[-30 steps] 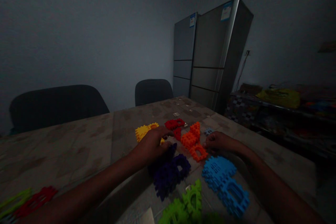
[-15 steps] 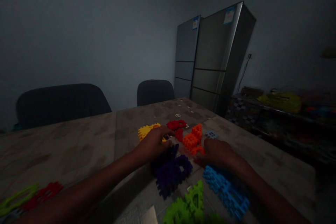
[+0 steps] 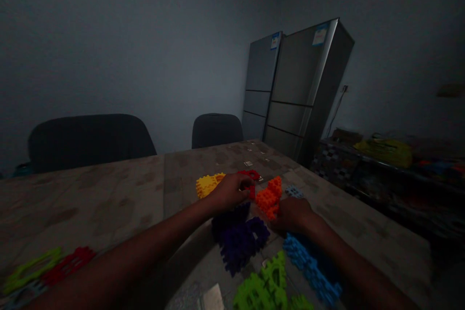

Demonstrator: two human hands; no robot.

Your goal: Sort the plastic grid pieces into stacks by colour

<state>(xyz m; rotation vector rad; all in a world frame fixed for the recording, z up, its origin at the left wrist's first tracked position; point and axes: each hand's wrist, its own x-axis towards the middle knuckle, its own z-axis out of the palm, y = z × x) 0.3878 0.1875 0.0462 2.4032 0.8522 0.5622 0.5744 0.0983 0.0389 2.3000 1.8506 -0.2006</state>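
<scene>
Two dark round-backed chairs (image 3: 92, 140) line the counter's (image 3: 127, 179) far edge; two tall grey metallic refrigerators (image 3: 295, 77) stand beyond its far-right corner.

The bottom edge crops the green pieces (image 3: 250, 285) at lower centre; mid-frame, the left hand (image 3: 231, 192) partly hides a red piece (image 3: 252, 192); clutter (image 3: 434, 165) at right is blurred.

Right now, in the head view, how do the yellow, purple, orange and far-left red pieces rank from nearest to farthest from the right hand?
1. Orange pieces: immediately left of the right hand.
2. Purple pieces: farther left, nearer the camera.
3. Yellow pieces: partly hidden by the left hand.
4. Far-left red piece: picture's lower left.
</scene>
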